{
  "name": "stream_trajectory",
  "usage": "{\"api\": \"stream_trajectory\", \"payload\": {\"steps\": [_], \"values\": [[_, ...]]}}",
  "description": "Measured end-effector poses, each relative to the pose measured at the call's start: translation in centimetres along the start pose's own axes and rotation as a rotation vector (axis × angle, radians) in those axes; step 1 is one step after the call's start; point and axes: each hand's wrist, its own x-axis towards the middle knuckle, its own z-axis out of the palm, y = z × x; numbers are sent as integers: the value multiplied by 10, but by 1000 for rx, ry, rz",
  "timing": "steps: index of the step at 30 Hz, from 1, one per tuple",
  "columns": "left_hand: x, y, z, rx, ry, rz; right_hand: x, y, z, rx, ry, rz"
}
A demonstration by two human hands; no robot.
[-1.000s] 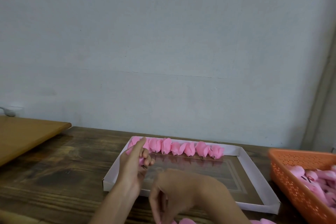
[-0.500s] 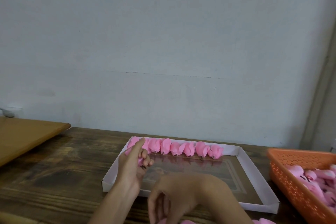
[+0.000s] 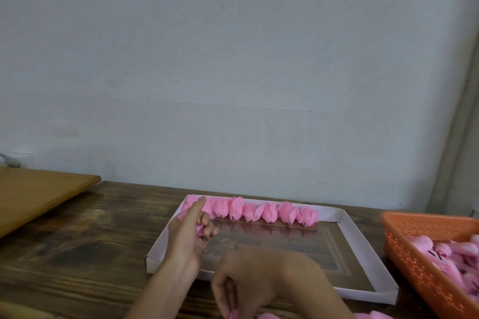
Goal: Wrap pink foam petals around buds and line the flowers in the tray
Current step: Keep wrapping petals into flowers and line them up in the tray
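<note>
1. Left hand (image 3: pixel 185 238) raised over the left end of the white tray (image 3: pixel 368 248); fingers curled round a pink bud (image 3: pixel 199 228), with a dark stem tip poking out beneath them; one digit stretched straight upward.
2. Right hand (image 3: pixel 256 280) low, close to the bottom edge, knuckles up; fingers bent downward onto a loose petal (image 3: pixel 234 314); contact cut off by the frame edge, so pinching or merely touching cannot be told.
3. Finished flowers (image 3: pixel 259 211) in a single row along the far wall of the tray, touching side by side.
4. Orange basket (image 3: pixel 404 248) just right of the tray, holding a heap of pink pieces (image 3: pixel 445 264).
5. Dark wooden table (image 3: pixel 77 254) beneath everything; paler board (image 3: pixel 39 194) at far left.
</note>
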Motion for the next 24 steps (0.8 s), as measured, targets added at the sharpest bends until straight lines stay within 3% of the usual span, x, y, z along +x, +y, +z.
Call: {"api": "stream_trajectory", "payload": {"steps": [8,14,24], "values": [[1,2,-1,-12,-5,3,-7,0,-7,35,-2,-20],[-1,6,-1,-58,-24,-12,-40,15,-26,417,-16,-19],[-8,5,4,-4,-17,-3,-19,26,-10,719,40,96]]}}
